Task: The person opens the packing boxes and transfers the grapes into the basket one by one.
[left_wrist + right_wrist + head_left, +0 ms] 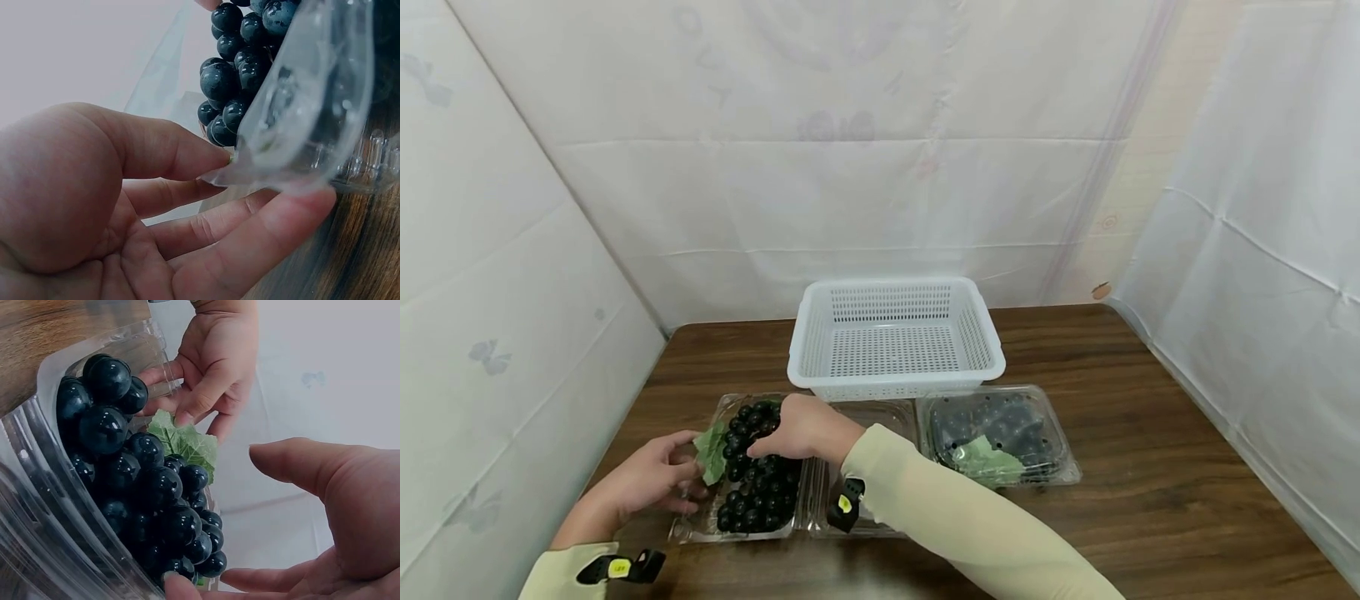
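Observation:
A bunch of dark grapes (760, 492) with a green leaf (710, 452) lies in an open clear plastic box (700, 525) at the left of the table. My left hand (655, 475) is at the box's left side and pinches the leaf's edge between thumb and forefinger; its other fingers reach under the box's rim. Over the far part of the bunch is my right hand (801, 429). In the right wrist view its fingertips (181, 587) touch the end grapes (181, 526), while the thumb stands apart from them.
A white slotted basket (895, 379) stands behind the boxes. Beside the grapes lies the clear lid half (880, 412), partly under my right forearm. To the right sits a closed clear box (1060, 454) with dark grapes and a leaf. White sheets (850, 192) hang around the wooden table (1150, 467).

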Motion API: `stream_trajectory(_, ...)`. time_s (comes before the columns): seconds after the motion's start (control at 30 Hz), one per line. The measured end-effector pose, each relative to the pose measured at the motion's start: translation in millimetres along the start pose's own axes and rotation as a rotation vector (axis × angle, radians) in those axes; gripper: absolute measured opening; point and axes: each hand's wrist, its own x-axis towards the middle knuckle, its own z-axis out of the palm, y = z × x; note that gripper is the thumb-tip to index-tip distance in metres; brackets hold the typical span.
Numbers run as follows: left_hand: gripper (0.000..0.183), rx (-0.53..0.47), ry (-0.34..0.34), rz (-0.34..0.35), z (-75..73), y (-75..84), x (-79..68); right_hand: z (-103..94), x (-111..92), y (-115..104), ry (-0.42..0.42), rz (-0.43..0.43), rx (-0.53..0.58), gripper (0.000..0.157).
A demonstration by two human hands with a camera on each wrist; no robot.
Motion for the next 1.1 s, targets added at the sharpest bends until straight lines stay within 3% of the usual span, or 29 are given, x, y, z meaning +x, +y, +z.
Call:
stream_trajectory(0.27,0.078,0.010,0.005,0.002,0.2,1.9,-1.9,5.3,3,-12,-0.017,0.008,-0.050,0.063)
stream_trajectory(0.4,0.078,0.013,0.010,0.003,1.4,3.7,-3.0,10.2,5,-16,-0.034,0.065,-0.006,0.047)
stream_trajectory(0.53,0.078,0.015,0.013,-0.002,2.5,6.4,-4.1,15.5,9,-17,-0.036,0.121,0.032,0.103)
stream_trajectory(0.57,0.078,0.016,0.016,-0.006,2.6,6.9,-4.4,16.8,11,-18,-0.034,0.128,0.034,0.107)
stream_trajectory(0.8,0.077,0.018,0.020,-0.011,1.6,7.3,-5.6,31.6,23,-18,-0.041,0.143,0.062,0.118)
stream_trajectory(0.97,0.074,0.011,0.001,0.011,3.4,6.2,-4.2,48.8,26,-16,0.000,0.181,0.062,0.122)
stream_trajectory(1.1,0.072,0.008,0.000,0.017,4.4,6.9,-4.0,51.1,25,-16,0.022,0.181,0.081,0.122)
